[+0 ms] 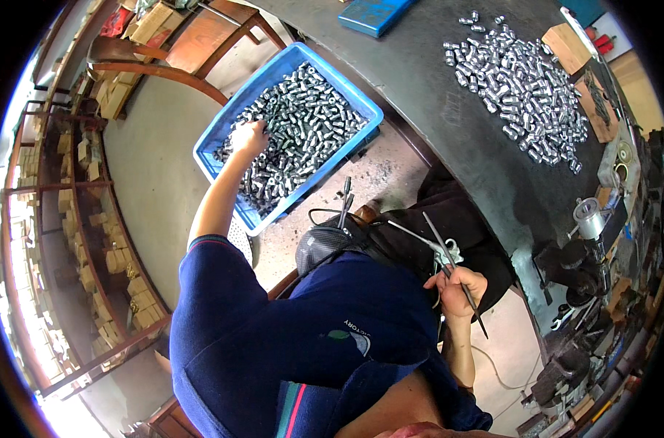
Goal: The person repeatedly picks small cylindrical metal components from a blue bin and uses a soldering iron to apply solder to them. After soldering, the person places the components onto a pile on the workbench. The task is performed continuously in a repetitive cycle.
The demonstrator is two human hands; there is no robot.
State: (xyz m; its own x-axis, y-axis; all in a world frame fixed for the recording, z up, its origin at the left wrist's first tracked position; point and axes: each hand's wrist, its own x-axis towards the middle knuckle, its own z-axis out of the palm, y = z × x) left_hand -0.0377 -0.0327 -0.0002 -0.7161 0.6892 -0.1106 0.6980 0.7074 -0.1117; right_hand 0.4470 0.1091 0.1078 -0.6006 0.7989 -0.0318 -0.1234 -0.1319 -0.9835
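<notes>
My left hand (249,139) reaches into a blue plastic bin (376,117), its fingers curled down at the small metal fittings (303,120) heaped inside. Whatever those fingertips grip is too small to make out. Close to my right thigh, my right hand (460,288) is closed around a long slim dark rod, pointed like a needle file (472,306). A second thin grey rod (412,232) and a pale metal piece (449,253) show just above the same fist; how they are held is partly hidden.
On the dark workbench (420,73) to the right lies a pile of shiny fittings (525,87), with wooden blocks (566,47) beside it. A blue flat case (374,14) sits at the far edge. Tools and a vise-like fixture (588,215) crowd the right side. A wooden chair (200,44) stands beyond the bin.
</notes>
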